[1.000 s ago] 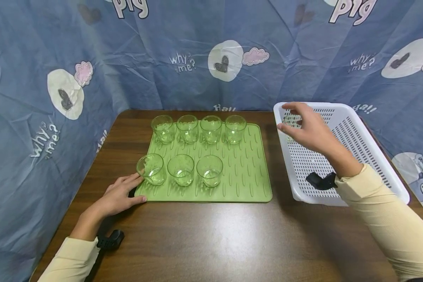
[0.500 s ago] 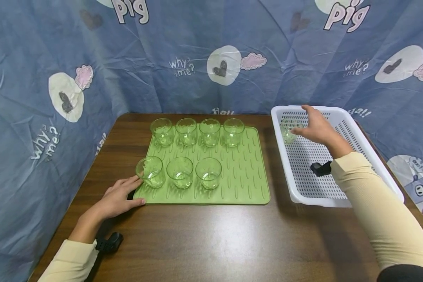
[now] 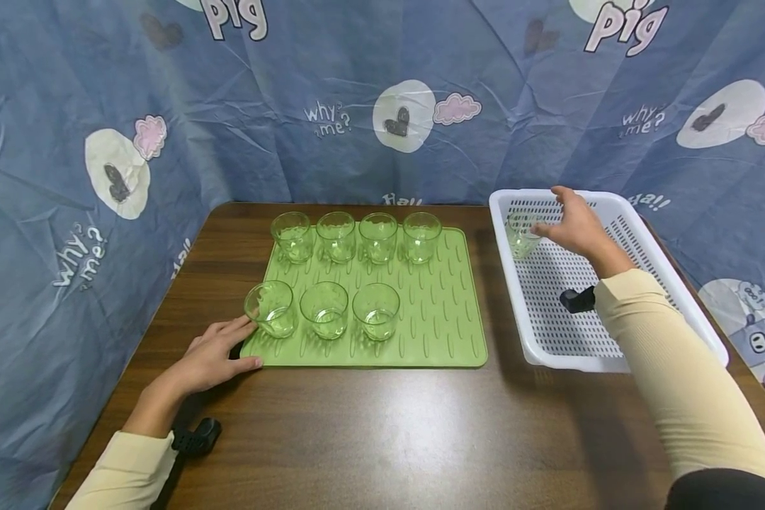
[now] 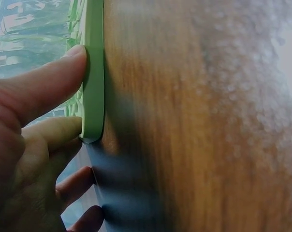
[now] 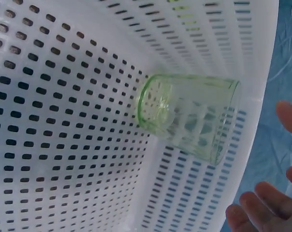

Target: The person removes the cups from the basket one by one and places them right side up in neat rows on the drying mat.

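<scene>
My left hand (image 3: 213, 358) rests at the near left corner of the green ribbed mat (image 3: 436, 315). In the left wrist view its thumb lies on the mat's edge and a finger touches the corner. A clear glass cup (image 3: 275, 322) stands right beside those fingertips. On the far right, my right hand (image 3: 576, 225) hovers over the white perforated basket (image 3: 518, 304), thumb and fingers spread and holding nothing. Inside, in the basket's far left corner, stands a clear glass cup (image 5: 189, 118), apart from the right hand's fingers in the right wrist view.
Two more glass cups, one of them this cup (image 3: 377, 315), complete the mat's front row. Several cups, including this glass (image 3: 422, 244), line its back edge. The brown wooden table (image 3: 357, 432) meets a blue printed cloth (image 3: 331, 163) behind.
My right hand has let go of the glass cup in the basket's corner and drawn back to the right. The left hand stays at the mat's corner; the head view shifts slightly.
</scene>
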The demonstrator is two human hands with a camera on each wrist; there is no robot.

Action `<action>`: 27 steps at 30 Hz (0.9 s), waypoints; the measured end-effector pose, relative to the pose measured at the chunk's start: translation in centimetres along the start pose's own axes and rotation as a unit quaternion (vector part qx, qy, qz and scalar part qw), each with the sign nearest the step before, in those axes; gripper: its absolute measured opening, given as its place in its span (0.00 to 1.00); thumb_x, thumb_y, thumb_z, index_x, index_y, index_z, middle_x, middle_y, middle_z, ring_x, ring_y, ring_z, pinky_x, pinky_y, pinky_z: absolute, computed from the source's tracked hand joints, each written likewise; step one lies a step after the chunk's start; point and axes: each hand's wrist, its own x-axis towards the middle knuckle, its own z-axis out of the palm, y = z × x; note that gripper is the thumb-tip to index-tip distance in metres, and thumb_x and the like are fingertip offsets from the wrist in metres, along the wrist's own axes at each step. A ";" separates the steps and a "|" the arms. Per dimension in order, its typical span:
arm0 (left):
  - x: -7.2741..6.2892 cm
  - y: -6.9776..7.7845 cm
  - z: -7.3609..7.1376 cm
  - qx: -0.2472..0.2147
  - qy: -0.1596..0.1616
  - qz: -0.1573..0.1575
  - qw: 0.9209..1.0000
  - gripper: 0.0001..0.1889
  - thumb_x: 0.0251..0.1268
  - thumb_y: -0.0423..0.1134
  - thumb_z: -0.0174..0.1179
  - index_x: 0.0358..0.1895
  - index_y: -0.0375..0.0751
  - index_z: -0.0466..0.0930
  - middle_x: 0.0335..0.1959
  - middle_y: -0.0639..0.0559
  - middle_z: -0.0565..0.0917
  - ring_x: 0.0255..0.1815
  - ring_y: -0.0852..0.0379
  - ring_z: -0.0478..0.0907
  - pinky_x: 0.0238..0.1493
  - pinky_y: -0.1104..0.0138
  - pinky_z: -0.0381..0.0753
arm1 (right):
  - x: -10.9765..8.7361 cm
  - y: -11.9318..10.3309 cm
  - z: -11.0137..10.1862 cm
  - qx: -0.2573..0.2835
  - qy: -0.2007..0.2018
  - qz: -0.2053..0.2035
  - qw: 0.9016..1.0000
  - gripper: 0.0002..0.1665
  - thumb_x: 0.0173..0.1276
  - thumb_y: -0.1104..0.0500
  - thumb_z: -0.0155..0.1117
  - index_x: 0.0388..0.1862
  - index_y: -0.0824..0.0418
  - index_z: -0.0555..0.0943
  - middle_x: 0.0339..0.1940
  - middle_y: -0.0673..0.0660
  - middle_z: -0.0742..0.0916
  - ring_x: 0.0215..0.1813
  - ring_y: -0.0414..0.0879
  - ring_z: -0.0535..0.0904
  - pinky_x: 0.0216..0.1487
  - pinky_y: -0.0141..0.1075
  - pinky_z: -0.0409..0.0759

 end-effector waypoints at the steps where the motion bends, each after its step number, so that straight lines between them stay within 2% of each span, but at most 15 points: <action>1: 0.0 0.0 0.0 0.000 0.000 0.000 1.000 0.41 0.64 0.54 0.65 0.72 0.30 0.65 0.76 0.30 0.59 0.71 0.28 0.57 0.60 0.31 0.57 | 0.1 0.1 0.1 0.011 -0.004 0.007 1.000 0.53 0.65 0.58 0.67 0.79 0.70 0.48 0.74 0.79 0.63 0.72 0.74 0.61 0.72 0.65 0.59; 5: -0.2 -0.1 0.0 0.002 0.000 -0.001 1.000 0.41 0.64 0.54 0.65 0.72 0.30 0.65 0.76 0.30 0.59 0.71 0.28 0.57 0.60 0.32 0.57 | 0.6 0.7 0.8 0.080 -0.031 0.035 0.996 0.54 0.66 0.58 0.65 0.81 0.65 0.45 0.78 0.75 0.59 0.77 0.72 0.57 0.74 0.63 0.58; 10: -0.1 -0.2 -0.1 -0.002 -0.003 -0.003 1.000 0.41 0.64 0.54 0.65 0.72 0.30 0.64 0.76 0.30 0.59 0.71 0.28 0.56 0.60 0.31 0.56 | 1.0 1.4 1.4 0.169 -0.068 0.045 0.982 0.56 0.68 0.62 0.63 0.82 0.63 0.38 0.81 0.74 0.52 0.79 0.71 0.52 0.76 0.62 0.56; 19: -0.1 -0.3 -0.1 0.002 0.000 -0.003 1.000 0.41 0.64 0.54 0.65 0.72 0.30 0.64 0.76 0.30 0.59 0.71 0.27 0.56 0.60 0.30 0.56 | 1.9 1.5 2.5 0.221 -0.069 0.070 0.970 0.58 0.67 0.63 0.64 0.83 0.58 0.35 0.82 0.70 0.50 0.81 0.69 0.50 0.78 0.62 0.52; 23: -0.1 -0.2 -0.1 0.001 -0.003 -0.004 1.000 0.42 0.64 0.55 0.64 0.73 0.30 0.64 0.77 0.31 0.58 0.71 0.28 0.56 0.60 0.31 0.56 | 2.0 2.1 3.6 0.259 -0.067 0.080 0.960 0.57 0.68 0.64 0.63 0.83 0.58 0.36 0.83 0.68 0.51 0.81 0.67 0.50 0.78 0.60 0.55; 27: 0.0 0.2 -0.2 -0.002 -0.005 -0.004 1.000 0.42 0.64 0.56 0.64 0.73 0.31 0.64 0.77 0.31 0.58 0.72 0.28 0.55 0.61 0.32 0.56 | 2.0 2.8 4.4 0.266 -0.074 0.092 0.957 0.56 0.70 0.60 0.63 0.83 0.60 0.37 0.83 0.66 0.51 0.82 0.65 0.50 0.77 0.59 0.57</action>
